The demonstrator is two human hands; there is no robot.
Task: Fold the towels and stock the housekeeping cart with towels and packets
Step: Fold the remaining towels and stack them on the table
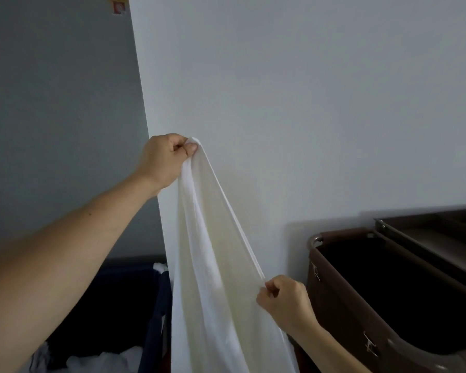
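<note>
stage: early | we pinch one unfolded towel point(213, 265) in left hand point(163, 158) and right hand point(285, 297) | cart point(388, 305) bag holds nothing visible | folding, stocking left

The left hand point(164, 160), arm stretched high, pinches the towel point(213, 265); the right hand point(285, 297) pinches its edge lower down.

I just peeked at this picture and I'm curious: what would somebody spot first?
A long white towel hangs down the middle, in front of a pale wall. The left hand pinches its top corner up high, and the right hand pinches its edge lower down. A brown cart with an open, dark bag stands at the right.
</note>
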